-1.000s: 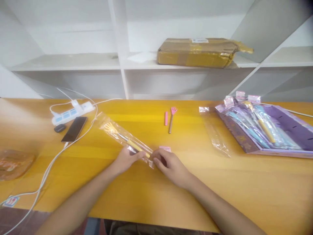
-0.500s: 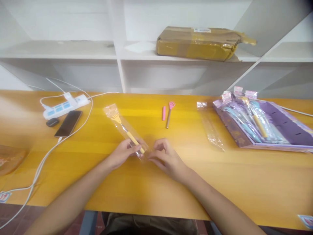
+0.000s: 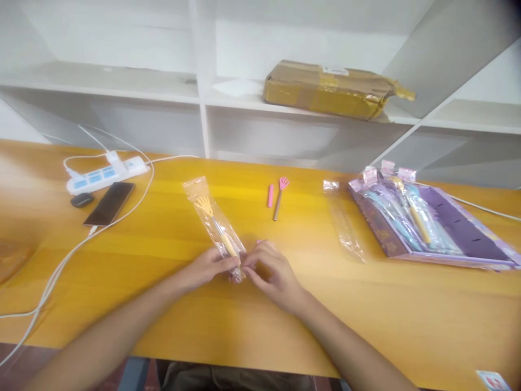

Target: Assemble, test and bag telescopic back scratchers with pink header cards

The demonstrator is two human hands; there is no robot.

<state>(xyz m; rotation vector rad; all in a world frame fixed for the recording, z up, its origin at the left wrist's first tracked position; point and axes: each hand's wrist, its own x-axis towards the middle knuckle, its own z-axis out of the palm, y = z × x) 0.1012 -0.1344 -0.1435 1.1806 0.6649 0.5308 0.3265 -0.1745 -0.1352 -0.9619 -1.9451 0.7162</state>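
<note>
Between the two forearms, over the near half of the table (image 3: 252,326), the left hand (image 3: 214,266) grasped a clear plastic sleeve (image 3: 194,190) by its lower end, thumb laid across the yellow handle of the hand-shaped scratcher (image 3: 222,231) inside. The sleeve slanted up and away from that hand, the scratcher's yellow fingers toward its far end. Right beside it, the right hand (image 3: 272,271) had its thumb and forefinger drawn together at the sleeve's lower end; whether they pinched the film, I could not tell.

Beyond the right hand lay a pink tube (image 3: 270,195) and, just to its right, a pink-headed scratcher (image 3: 278,203) with a metal shaft. Farther right of that hand, a loose clear wrapper (image 3: 344,228) lay flat near a purple box (image 3: 459,228) holding wrapped scratchers (image 3: 407,217). Well to the left of the left hand were a dark phone (image 3: 109,203), a small black case (image 3: 82,200) and a white power strip (image 3: 106,176) with cables. Past both hands, a taped carton (image 3: 329,89) sat on the white shelf (image 3: 240,98).
</note>
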